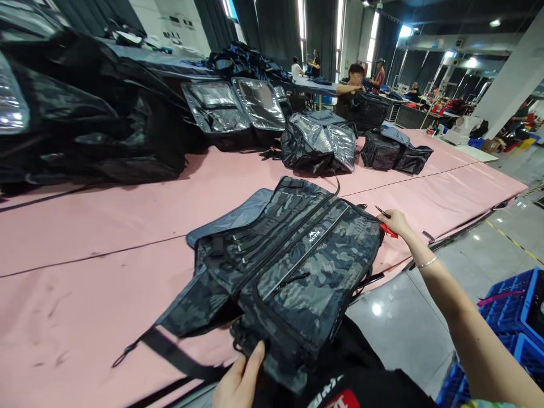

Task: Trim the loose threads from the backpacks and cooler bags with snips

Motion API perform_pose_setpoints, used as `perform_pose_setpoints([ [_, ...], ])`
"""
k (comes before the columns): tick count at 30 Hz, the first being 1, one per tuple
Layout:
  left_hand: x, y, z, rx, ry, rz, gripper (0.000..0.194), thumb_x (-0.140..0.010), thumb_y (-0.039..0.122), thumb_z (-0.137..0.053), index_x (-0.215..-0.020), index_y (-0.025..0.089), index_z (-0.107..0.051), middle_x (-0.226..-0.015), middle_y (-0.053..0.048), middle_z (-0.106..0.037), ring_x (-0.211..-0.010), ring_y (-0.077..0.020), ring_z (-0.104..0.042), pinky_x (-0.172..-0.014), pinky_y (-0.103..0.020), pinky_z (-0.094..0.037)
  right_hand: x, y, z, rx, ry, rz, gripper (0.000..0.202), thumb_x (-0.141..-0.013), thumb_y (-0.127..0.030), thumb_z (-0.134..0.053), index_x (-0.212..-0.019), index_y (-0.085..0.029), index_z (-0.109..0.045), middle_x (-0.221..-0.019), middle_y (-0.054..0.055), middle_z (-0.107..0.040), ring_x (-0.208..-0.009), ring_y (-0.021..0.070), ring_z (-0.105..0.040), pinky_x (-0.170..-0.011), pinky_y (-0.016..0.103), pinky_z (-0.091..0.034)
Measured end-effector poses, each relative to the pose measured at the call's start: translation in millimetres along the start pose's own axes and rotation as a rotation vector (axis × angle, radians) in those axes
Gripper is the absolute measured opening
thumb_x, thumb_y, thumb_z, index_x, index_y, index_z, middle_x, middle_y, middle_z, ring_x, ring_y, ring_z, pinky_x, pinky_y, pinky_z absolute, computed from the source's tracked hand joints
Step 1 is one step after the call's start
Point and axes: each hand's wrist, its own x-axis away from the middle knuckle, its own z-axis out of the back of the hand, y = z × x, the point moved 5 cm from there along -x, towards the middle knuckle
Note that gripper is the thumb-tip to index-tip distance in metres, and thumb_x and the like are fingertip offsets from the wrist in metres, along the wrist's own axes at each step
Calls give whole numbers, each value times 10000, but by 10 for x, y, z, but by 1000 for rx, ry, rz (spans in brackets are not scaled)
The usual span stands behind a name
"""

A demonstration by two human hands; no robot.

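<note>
A dark camouflage backpack (323, 249) lies opened out on the pink-covered table, its printed front panel facing up. My left hand (241, 378) is closed on its near edge, thumb on top, close to a black strap (178, 354). At the far right corner of the bag is my right hand (395, 222), closed around small thread snips (388, 229) with red handles and dark pointed tips. The snips sit close beside the bag's edge; whether they touch it I cannot tell. A grey-blue lining flap (232, 218) spreads out behind the bag.
Several black bags with silvery linings stand along the table's (85, 306) far side, including an open one (318, 141). A large dark bag (85, 113) fills the left. Blue crates (510, 311) stand on the floor at right. A co-worker (351, 93) handles a bag across the table.
</note>
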Motion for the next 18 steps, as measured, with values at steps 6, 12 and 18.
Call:
perform_pose_setpoints([
  [6, -175, -138, 389, -83, 122, 105, 505, -609, 665, -498, -626, 168, -587, -496, -10, -542, -564, -215, -529, -521, -278, -416, 177, -107, -28, -78, -201, 40, 300, -707, -417, -565, -577, -149, -532, -496, -19, -463, -481, 107, -412, -452, 216, -271],
  [12, -109, -367, 695, -16, 189, 180, 509, -644, 643, -493, -700, 150, -604, -610, -26, -599, -649, -207, -544, -583, -270, -428, 504, -249, -237, -197, -518, 15, 444, -650, -583, -573, -555, -168, -449, -448, -24, -411, -393, 91, -371, -372, 206, -244],
  [18, -115, -425, 777, 30, 243, 166, 481, -666, 601, -488, -787, 153, -614, -711, -38, -628, -727, -224, -568, -641, -290, -454, 575, -279, -342, -300, -568, -11, 511, -710, -657, -522, -665, -148, -501, -577, 16, -494, -462, 104, -437, -420, 215, -339],
])
